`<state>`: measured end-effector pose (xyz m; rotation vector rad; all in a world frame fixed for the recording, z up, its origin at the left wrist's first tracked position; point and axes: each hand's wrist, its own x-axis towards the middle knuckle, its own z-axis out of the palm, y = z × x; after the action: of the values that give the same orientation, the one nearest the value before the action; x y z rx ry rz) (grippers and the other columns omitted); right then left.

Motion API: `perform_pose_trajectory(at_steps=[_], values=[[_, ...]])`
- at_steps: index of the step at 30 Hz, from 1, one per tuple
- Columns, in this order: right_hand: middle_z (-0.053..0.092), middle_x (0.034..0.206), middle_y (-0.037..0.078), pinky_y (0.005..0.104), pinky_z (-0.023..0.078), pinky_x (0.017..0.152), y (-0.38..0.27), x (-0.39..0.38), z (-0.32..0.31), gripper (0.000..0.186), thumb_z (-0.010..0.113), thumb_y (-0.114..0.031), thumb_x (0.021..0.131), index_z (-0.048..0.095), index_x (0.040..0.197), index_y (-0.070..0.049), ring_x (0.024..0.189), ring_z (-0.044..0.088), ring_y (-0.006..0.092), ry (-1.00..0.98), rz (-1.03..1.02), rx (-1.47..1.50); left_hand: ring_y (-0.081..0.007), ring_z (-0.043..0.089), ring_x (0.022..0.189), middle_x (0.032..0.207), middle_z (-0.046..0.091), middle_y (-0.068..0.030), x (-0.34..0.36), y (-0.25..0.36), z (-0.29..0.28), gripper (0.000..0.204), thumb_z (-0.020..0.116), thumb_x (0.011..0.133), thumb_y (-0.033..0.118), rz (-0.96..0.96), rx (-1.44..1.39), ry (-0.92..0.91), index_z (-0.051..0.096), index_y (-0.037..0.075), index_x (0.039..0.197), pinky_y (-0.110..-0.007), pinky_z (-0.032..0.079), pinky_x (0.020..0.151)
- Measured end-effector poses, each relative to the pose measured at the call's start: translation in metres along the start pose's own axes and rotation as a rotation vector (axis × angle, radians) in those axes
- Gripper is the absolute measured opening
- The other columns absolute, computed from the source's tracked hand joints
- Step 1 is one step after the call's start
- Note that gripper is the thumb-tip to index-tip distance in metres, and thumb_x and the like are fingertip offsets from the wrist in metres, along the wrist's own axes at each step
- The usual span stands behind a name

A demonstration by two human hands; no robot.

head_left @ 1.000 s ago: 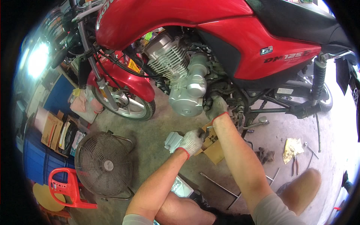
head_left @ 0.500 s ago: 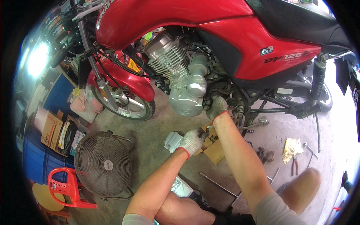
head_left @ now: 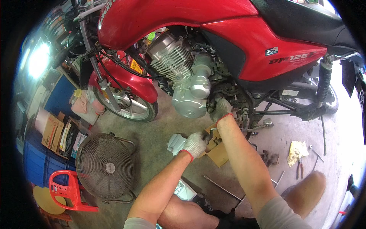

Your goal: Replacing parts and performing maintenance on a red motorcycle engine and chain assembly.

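Note:
A red motorcycle (head_left: 228, 42) stands side-on before me, its silver engine (head_left: 189, 95) at the middle. My right hand (head_left: 222, 110), in a white knit glove, reaches up against the dirty parts just behind the engine's round cover. Its fingers are mostly hidden among those dark parts. Lower and to the left, my left hand (head_left: 196, 144), gloved too with dark, soiled fingertips, is closed. Out of its fingers sticks a small slim piece with a ridged, bristly-looking end (head_left: 213, 131); its kind is unclear. Behind that hand, an opened cardboard box (head_left: 218, 155) holds small dark bits.
A floor fan (head_left: 108, 168) and a red plastic chair (head_left: 70, 192) stand at the left. Pale, folded packaging (head_left: 176, 143) lies beside my left hand. Long-handled wrenches (head_left: 221, 187), pliers (head_left: 300, 169), a yellowish crumpled wrapper (head_left: 296, 152) and a dark rag (head_left: 270, 157) lie on the floor.
Hardly anything differs. My left hand and the small piece in it have shifted very slightly; my right hand stays at the same spot behind the engine.

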<state>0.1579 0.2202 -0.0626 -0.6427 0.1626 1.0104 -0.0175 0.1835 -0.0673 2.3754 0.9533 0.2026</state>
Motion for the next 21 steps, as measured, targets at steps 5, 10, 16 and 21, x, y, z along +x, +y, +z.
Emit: perform_pose_trajectory(at_steps=[5, 10, 16, 21], values=[[0.046, 0.06, 0.003, 0.0291, 0.033, 0.042, -0.0051, -0.0039, 0.0023, 0.014, 0.05, -0.01, 0.089, 0.052, 0.075, -0.011, 0.045, 0.042, 0.0166, 0.01, -0.005, 0.004, -0.0263, 0.068, 0.074, 0.08, 0.069, -0.0147, 0.0001, -0.0014, 0.0006, 0.024, 0.053, 0.093, 0.022, -0.014, -0.03, -0.007, 0.065, 0.003, 0.1, -0.039, 0.052, 0.069], [0.047, 0.063, 0.002, 0.0263, 0.034, 0.045, -0.0078, -0.009, 0.0036, 0.013, 0.047, -0.008, 0.087, 0.051, 0.076, -0.014, 0.05, 0.043, 0.0146, -0.025, 0.029, -0.046, -0.0254, 0.068, 0.072, 0.08, 0.069, -0.0142, 0.0, -0.0026, 0.0012, 0.024, 0.052, 0.093, 0.022, -0.018, -0.038, -0.009, 0.065, 0.003, 0.1, -0.039, 0.052, 0.068], [0.047, 0.062, 0.002, 0.0267, 0.035, 0.045, -0.0056, -0.009, 0.0049, 0.013, 0.046, -0.009, 0.089, 0.051, 0.078, -0.014, 0.05, 0.045, 0.0153, -0.003, 0.009, -0.003, -0.0265, 0.068, 0.072, 0.08, 0.069, -0.0154, -0.0012, 0.0, 0.0, 0.024, 0.052, 0.092, 0.021, -0.03, -0.069, -0.006, 0.064, 0.002, 0.1, -0.039, 0.052, 0.069], [0.047, 0.06, 0.002, 0.0277, 0.034, 0.042, -0.0064, -0.0061, 0.0041, 0.014, 0.05, -0.009, 0.088, 0.053, 0.074, -0.013, 0.047, 0.044, 0.0157, -0.017, 0.012, -0.04, -0.028, 0.068, 0.073, 0.081, 0.069, -0.0161, -0.0031, 0.0027, -0.0027, 0.024, 0.052, 0.092, 0.02, -0.025, -0.071, -0.006, 0.065, 0.002, 0.1, -0.04, 0.052, 0.07]])
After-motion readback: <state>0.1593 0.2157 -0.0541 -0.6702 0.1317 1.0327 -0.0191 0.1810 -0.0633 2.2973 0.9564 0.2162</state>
